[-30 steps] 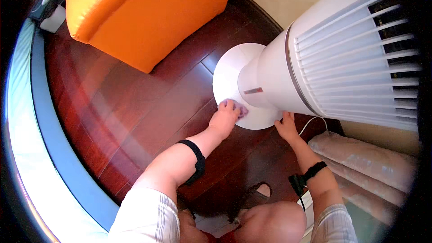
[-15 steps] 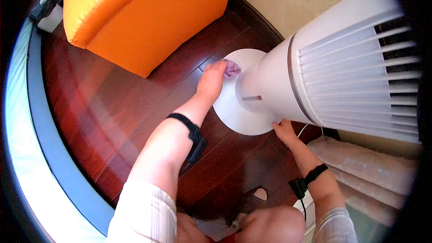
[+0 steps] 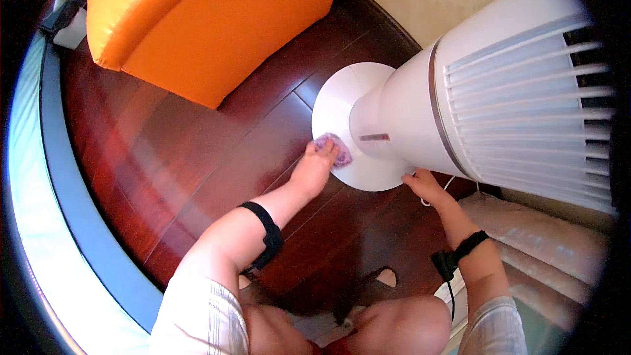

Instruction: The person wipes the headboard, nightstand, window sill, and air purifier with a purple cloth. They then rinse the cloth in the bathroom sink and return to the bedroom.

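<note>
A tall white tower fan point(image 3: 394, 115) leans across the right side, its slatted grille toward the right edge. Its round white base point(image 3: 332, 102) rests near the middle of the view. My left hand point(image 3: 317, 165) presses a purple patterned cloth point(image 3: 335, 150) onto the near left part of the base, fingers closed over it. At the near right rim of the base, my right hand point(image 3: 422, 185) grips the edge between thumb and fingers. The underside of that grip is hidden.
An orange padded chair or sofa point(image 3: 217, 33) stands at the far left on the dark red wooden floor point(image 3: 197, 151). A white cord point(image 3: 449, 187) runs behind my right hand. Folded pinkish fabric point(image 3: 532, 243) lies at the right. A blue-edged pale border point(image 3: 62, 204) curves along the left.
My left hand has moved the cloth from the far left part of the base toward me, to its near left part. My right hand stays at the rim.
</note>
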The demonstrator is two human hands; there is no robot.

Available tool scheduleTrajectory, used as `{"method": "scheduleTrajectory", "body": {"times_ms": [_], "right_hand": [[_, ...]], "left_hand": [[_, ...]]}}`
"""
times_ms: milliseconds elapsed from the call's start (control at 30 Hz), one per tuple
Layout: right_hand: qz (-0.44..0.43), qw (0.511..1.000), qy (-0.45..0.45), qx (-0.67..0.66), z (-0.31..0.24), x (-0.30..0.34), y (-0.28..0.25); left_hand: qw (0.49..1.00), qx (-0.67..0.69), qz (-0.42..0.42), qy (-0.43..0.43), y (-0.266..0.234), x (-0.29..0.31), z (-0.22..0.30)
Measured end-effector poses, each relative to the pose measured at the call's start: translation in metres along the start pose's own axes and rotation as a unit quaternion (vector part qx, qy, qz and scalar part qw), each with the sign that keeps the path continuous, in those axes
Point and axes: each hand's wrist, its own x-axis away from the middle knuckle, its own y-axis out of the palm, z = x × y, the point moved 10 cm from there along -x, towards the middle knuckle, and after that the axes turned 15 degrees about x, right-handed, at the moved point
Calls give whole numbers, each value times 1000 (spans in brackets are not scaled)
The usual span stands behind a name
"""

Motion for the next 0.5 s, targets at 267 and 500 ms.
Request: {"method": "scheduleTrajectory", "body": {"times_ms": [267, 500], "right_hand": [[-9, 998, 26, -60, -48, -4, -23], [49, 991, 30, -123, -56, -30, -12]], "left_hand": [[998, 59, -2, 14, 9, 16, 4], [964, 260, 54, 0, -43, 12, -18]]}}
